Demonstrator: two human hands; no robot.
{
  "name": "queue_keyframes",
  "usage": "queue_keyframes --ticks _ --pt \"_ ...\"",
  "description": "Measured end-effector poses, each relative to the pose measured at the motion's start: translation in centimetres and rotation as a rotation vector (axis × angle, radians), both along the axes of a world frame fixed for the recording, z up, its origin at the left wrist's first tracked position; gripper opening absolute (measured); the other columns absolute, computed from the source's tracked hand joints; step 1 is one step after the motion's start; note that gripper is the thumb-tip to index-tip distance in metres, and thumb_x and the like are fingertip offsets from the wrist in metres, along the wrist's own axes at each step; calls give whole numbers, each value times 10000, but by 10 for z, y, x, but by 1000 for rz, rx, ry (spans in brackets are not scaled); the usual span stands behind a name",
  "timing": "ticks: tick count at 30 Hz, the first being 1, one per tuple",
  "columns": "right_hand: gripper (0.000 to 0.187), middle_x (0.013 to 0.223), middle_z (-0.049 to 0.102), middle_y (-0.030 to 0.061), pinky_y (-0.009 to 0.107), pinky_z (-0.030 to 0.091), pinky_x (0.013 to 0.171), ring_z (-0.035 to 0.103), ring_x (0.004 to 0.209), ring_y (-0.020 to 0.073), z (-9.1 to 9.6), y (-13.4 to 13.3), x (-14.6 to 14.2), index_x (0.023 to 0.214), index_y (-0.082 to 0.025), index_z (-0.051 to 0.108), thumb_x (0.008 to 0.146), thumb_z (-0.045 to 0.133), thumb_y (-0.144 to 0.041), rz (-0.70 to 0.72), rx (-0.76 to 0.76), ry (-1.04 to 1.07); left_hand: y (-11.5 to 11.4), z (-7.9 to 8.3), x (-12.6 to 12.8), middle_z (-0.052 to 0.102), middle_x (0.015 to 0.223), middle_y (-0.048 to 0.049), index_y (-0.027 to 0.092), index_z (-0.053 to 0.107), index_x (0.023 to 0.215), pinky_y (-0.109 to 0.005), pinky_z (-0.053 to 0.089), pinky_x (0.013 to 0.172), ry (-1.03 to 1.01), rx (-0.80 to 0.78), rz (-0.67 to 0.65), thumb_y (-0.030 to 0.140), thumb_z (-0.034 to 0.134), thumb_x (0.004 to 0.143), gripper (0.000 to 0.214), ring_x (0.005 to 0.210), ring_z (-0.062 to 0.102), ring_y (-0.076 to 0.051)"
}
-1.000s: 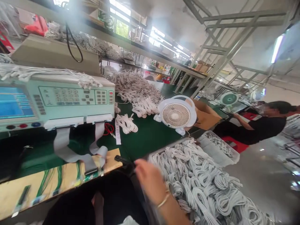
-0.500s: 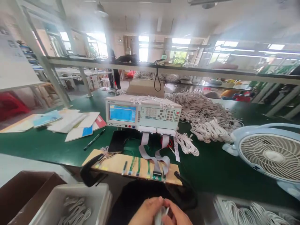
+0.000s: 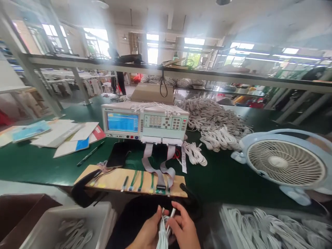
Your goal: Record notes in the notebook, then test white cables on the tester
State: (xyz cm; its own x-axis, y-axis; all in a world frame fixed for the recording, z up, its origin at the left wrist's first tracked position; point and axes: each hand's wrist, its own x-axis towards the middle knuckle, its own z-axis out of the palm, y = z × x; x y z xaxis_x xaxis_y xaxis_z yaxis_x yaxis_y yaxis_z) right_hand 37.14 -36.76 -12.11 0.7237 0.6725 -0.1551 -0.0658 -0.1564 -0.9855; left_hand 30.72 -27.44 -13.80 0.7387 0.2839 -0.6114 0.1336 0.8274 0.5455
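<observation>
A coiled bundle of white cable (image 3: 163, 231) hangs between my hands at the bottom middle of the view. My left hand (image 3: 148, 228) is closed around the bundle from the left, thumb on top near a small cable end. My right hand (image 3: 184, 226) pinches a white cable end (image 3: 173, 212) between thumb and fingers, just right of the bundle. Just beyond my hands lies a wooden board (image 3: 116, 178) with green wires and small connectors along its front edge. Grey ribbon cables (image 3: 153, 167) run from the board's green connector to a tester with a lit blue screen (image 3: 123, 122).
A white bin (image 3: 103, 221) holding some cable coils stands at left, beside a brown box (image 3: 23, 218). Another bin with many coils (image 3: 275, 228) is at right. A fan (image 3: 285, 162), papers (image 3: 64, 133), a pen (image 3: 90, 154) and a cable pile (image 3: 210, 114) lie on the green table.
The view has shifted right and slightly down. My hands have risen and moved apart a little, bringing the cable bundle and the end in my right fingers into plain sight.
</observation>
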Motion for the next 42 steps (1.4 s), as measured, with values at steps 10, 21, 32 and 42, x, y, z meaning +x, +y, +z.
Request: queue_keyframes --ticks 10,21,32,42 --pt "309 466 481 -44 205 293 451 413 451 84 -3 10 12 641 -147 502 655 618 -434 -20 -17 101 14 36 -25 636 844 -100 225 697 844 -281 360 774 -243 1223 -316 367 598 720 213 804 529 -202" --pt "308 567 589 22 225 381 508 489 517 112 12 17 22 777 -116 585 711 603 -417 41 -2 113 35 34 -9 575 634 -25 95 601 710 -195 378 533 -5 304 -101 448 719 549 406 512 460 -57" --pt "288 483 515 -26 212 357 467 439 454 91 3 38 18 706 -143 569 666 649 -417 -125 180 401 47 34 -5 571 571 -11 124 497 620 -172 328 450 12 275 -26 383 716 560 345 457 442 -49" --pt "376 663 589 23 214 364 481 478 564 116 9 11 22 913 -130 569 760 520 -470 27 -38 10 29 34 11 529 490 7 118 489 549 -176 272 442 -31 258 221 348 727 550 330 404 387 -33"
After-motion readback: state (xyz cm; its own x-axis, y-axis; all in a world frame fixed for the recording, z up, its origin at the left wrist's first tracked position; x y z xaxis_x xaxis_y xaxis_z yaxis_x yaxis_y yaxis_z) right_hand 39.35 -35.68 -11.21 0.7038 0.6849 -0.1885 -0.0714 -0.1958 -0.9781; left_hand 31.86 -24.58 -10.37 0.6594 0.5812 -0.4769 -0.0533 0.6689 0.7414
